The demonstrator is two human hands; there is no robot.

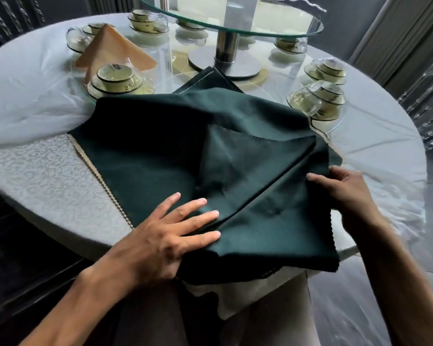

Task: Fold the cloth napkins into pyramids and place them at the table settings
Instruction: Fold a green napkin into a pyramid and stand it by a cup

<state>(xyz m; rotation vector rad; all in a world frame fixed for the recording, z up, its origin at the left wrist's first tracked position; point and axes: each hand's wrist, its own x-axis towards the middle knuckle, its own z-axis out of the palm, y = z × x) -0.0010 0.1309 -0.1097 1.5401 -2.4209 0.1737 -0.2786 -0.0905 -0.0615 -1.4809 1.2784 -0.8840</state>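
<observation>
Round tabletop (43, 171) with a pale patterned cover, sitting in a dim room with grey curtains, is where all this is going on. Left hand (168, 233) is lying flat with fingers spread, pressing down on the near part of the dark green napkin (160, 151), right by a diagonal crease. Right hand (345, 188) is pinching the napkin's right edge, fingers curling over the fold.

Stuff that could go sideways, as I see it: the near corner is hanging off the tabletop edge, so the smooth, slightly shiny fabric may be sliding toward the lap if the flat hand lets up. There also seems to be another green cloth underneath, so the wrong layer could get dragged along. Wrapped cups and bowls (320, 101) are sitting just beyond the far right corner, so a hard tug might nudge them.

Napkin edges are zigzag cut. A tan napkin (113, 48), already a stiff pyramid, is standing far left near a glass turntable (235, 31).
</observation>
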